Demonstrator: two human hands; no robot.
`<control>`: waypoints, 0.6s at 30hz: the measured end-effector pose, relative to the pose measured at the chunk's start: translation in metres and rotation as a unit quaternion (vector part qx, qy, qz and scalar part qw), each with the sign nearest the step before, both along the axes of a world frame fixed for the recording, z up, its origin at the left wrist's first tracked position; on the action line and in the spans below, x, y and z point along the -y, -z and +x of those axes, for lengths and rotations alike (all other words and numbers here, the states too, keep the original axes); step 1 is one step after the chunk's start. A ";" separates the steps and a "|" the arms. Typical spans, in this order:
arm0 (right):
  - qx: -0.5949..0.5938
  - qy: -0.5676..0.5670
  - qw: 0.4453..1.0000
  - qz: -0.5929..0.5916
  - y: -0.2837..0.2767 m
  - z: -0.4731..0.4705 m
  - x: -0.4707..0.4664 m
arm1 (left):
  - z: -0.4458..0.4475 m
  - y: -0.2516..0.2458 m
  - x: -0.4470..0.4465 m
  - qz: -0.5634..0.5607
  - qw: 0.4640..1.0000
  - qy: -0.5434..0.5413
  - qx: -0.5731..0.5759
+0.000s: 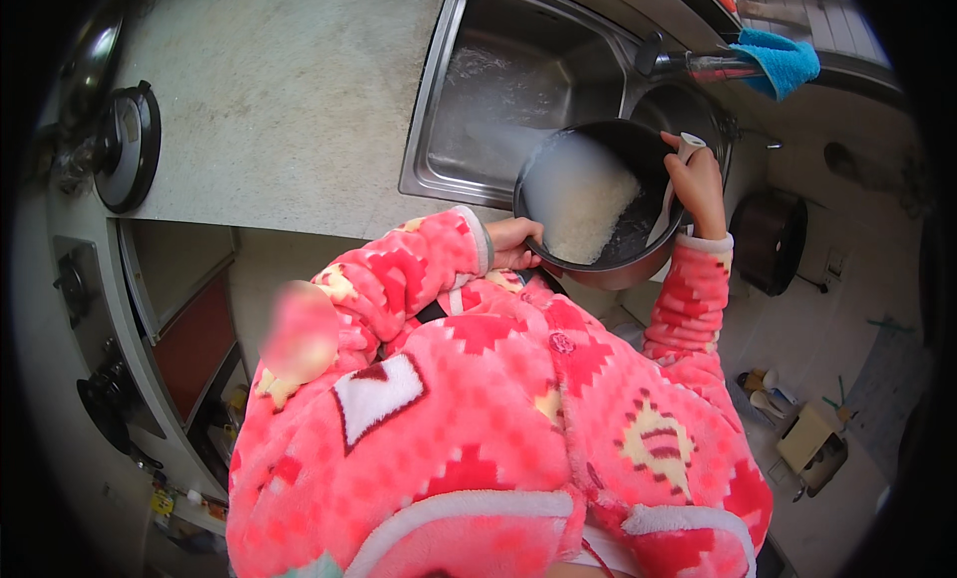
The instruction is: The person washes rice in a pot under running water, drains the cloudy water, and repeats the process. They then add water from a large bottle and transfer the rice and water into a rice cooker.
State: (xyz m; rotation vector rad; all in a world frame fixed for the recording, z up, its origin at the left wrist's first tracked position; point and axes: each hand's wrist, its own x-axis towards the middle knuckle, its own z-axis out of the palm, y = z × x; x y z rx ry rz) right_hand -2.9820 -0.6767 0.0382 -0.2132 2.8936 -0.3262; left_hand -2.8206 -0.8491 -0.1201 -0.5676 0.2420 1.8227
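Note:
A dark round cooking pot (647, 141) is tilted over the near right edge of the stainless-steel sink (516, 92). Inside lies a mass of wet white rice (591, 212), partly hidden by a whitish blur. Cloudy liquid (508, 135) runs over the pot's left rim into the basin. My left hand (514, 242) grips the near left rim, thumb on top. At the far right of the pot, my right hand (697, 182) is closed around a white paddle-like utensil (662, 219), whose lower part reaches inside the pot wall.
A tap (695, 64) with a blue cloth (781, 61) over it stands behind the sink. On the left counter (284, 92) rests a round lid (128, 146). A dark appliance (768, 242) sits to the right, with a toaster (813, 447) farther down. A cooktop (97, 279) is at far left.

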 end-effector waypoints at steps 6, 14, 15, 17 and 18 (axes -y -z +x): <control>0.020 -0.010 0.999 0.027 -0.001 -0.011 0.014 | -0.001 0.006 0.003 0.042 0.999 -0.004 0.012; 0.031 -0.013 0.998 0.054 0.002 -0.022 0.021 | -0.001 0.018 0.001 0.064 0.997 -0.009 0.031; 0.033 -0.015 0.998 0.054 0.003 -0.023 0.022 | -0.002 0.016 0.002 0.071 0.997 -0.007 0.027; 0.042 -0.015 0.997 0.056 0.003 -0.025 0.022 | -0.003 0.010 0.005 0.084 0.996 -0.004 0.018; 0.046 -0.015 0.997 0.057 0.003 -0.026 0.022 | -0.004 0.008 0.007 0.083 0.996 -0.007 0.018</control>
